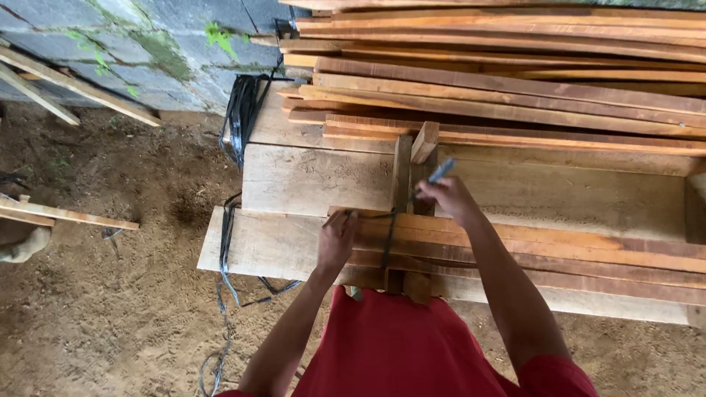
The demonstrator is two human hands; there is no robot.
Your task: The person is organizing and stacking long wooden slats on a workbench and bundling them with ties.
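My right hand (446,197) grips a blue pen (440,172), its tip down near a dark metal square (387,239) that lies across reddish wooden strips (559,250). My left hand (337,237) presses flat on the left ends of those strips, at the square's blade. A small upright wood block (424,141) and a vertical piece (401,170) stand just beyond my right hand. The strips rest on broad pale planks (309,180) that form a bench.
A tall stack of long wooden slats (515,81) fills the back right. Black straps and cable (239,114) hang off the bench's left end. Sandy dirt ground (125,294) lies to the left, with loose boards (73,84) by a stone wall (147,37).
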